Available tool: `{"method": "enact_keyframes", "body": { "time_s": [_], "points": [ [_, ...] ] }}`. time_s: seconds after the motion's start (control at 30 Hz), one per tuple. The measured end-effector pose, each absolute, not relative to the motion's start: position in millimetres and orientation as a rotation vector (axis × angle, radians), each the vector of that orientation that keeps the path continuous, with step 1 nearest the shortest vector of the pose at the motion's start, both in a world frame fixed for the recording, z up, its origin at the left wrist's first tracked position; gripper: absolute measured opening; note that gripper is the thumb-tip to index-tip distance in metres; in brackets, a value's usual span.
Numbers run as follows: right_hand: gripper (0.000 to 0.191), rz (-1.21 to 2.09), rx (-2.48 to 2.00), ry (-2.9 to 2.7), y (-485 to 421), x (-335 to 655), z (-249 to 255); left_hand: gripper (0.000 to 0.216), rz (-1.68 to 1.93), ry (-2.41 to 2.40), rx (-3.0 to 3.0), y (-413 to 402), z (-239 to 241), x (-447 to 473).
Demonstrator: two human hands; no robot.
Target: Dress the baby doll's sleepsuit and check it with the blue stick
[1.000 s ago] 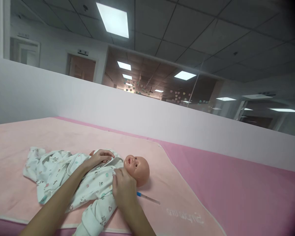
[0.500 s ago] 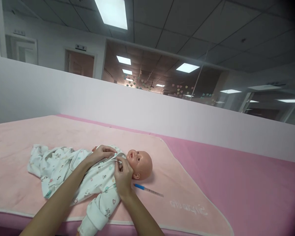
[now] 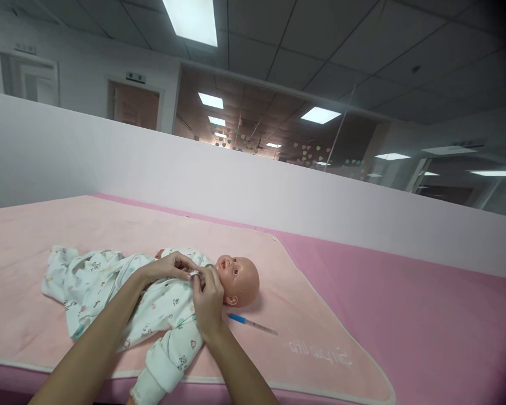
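Note:
A baby doll point(image 3: 242, 281) lies on its back with its head toward the right, dressed in a white printed romper point(image 3: 164, 306). At the romper's neckline, just below the doll's chin, my two hands meet. My left hand point(image 3: 171, 266) reaches across the chest, its fingertips pinching the collar edge. My right hand point(image 3: 208, 295) has its thumb and fingers closed on the same bit of collar, close to the doll's cheek. The fingers hide any fastener there.
A thermometer-like stick with a blue cap point(image 3: 253, 323) lies beside the doll's head. Under the doll is a peach mat point(image 3: 316, 315) with faint lettering, on a pink surface point(image 3: 421, 315). A low white wall point(image 3: 253, 185) runs along the far side, with glass above it.
My left hand has moved slightly right and down, bringing its fingertips against those of my right hand at the collar. The doll and the blue-capped stick lie as before.

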State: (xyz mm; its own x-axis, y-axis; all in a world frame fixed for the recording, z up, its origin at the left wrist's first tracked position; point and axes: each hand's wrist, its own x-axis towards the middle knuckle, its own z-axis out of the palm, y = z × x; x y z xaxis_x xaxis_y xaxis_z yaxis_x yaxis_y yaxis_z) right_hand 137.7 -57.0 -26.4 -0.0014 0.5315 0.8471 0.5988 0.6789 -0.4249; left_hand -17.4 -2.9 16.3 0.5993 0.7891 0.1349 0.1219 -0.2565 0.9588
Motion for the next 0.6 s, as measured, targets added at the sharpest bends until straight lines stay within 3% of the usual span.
{"method": "enact_keyframes", "body": {
  "time_s": [0.27,0.6],
  "points": [
    [0.017,-0.034,-0.929,-1.654,-57.5,138.5,-28.1,0.020,0.824,0.755,1.680,1.3,10.7,-16.3],
    [0.021,-0.001,-0.908,-1.709,-59.4,139.0,-24.2,0.024,0.797,0.773,1.781,-0.2,11.6,-15.1]
  ]
}}
